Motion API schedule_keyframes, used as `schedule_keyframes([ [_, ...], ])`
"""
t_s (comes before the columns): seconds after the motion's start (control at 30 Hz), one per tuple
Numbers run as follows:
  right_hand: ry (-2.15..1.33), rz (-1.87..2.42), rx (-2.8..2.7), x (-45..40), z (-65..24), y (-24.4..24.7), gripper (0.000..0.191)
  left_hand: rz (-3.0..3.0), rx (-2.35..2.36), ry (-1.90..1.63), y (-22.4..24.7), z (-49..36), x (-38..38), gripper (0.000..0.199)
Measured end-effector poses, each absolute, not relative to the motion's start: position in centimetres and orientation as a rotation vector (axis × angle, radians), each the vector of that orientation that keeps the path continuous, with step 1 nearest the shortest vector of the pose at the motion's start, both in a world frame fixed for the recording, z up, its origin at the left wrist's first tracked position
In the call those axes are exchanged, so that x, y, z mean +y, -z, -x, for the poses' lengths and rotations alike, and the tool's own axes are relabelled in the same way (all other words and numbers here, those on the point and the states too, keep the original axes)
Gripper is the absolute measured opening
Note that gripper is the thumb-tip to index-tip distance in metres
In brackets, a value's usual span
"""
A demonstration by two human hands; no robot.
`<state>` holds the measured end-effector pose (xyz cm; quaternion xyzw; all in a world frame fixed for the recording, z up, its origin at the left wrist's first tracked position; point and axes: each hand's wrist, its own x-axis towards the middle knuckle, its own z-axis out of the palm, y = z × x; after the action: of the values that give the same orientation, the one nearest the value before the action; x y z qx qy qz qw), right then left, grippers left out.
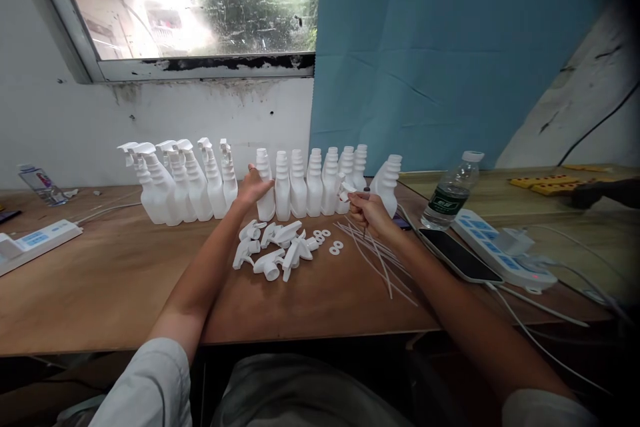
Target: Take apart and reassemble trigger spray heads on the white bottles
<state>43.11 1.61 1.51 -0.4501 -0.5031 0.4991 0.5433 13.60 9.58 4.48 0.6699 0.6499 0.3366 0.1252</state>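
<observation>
My left hand is wrapped round a white spray bottle without a head, at the left end of a row of several open-necked bottles. In front of the row's right end, my right hand is closed on a small white part that looks like a trigger sprayer head. A thin dark rod also sticks out of that hand; its kind is unclear. Loose trigger sprayer heads lie in a pile between my forearms. Beside them are white ring washers and thin tubes.
Several bottles with trigger heads stand at left. A power strip and clear bottle lie farther left. On the right are a water bottle, phone, power strip and cables. The table's front edge runs below my forearms.
</observation>
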Motion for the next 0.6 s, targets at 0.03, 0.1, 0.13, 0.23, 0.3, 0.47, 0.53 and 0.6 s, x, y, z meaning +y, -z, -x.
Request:
schedule_keyframes([
  [0.03, -1.179, 1.07, -1.194, 1.6, -43.0, -1.5, 0.035, -1.945, 1.905, -0.988, -4.3, -13.7, 9.6, 0.076],
  [0.1, -1.166, 1.063, -1.206, 1.6, -43.1, -1.5, 0.033, -1.94, 1.914, -0.992, -4.0, -13.8, 9.5, 0.077],
  [0.13, -1.167, 1.054, -1.219, 1.7, -43.1, -1.5, 0.032, -1.941, 1.913, -0.994, -3.9, -13.9, 9.5, 0.078],
  [0.23, -1.22, 1.048, -1.275, 2.0, -43.6, -1.6, 0.031, -1.934, 1.909, -0.996, -3.6, -14.1, 9.3, 0.079],
  [0.3, -1.271, 1.082, -1.31, 2.3, -44.0, -1.7, 0.029, -1.914, 1.918, -0.998, -3.5, -14.2, 9.2, 0.079],
  [0.47, -1.344, 1.191, -1.397, 2.3, -44.5, -1.6, 0.019, -1.885, 1.91, -0.992, -2.9, -14.5, 9.5, 0.079],
  [0.53, -1.335, 1.23, -1.428, 2.3, -44.5, -1.3, 0.015, -1.876, 1.886, -0.972, -2.6, -14.5, 9.7, 0.083],
  [0.6, -1.307, 1.263, -1.447, 2.4, -44.5, -0.9, 0.011, -1.862, 1.863, -0.944, -2.4, -14.4, 10.0, 0.087],
])
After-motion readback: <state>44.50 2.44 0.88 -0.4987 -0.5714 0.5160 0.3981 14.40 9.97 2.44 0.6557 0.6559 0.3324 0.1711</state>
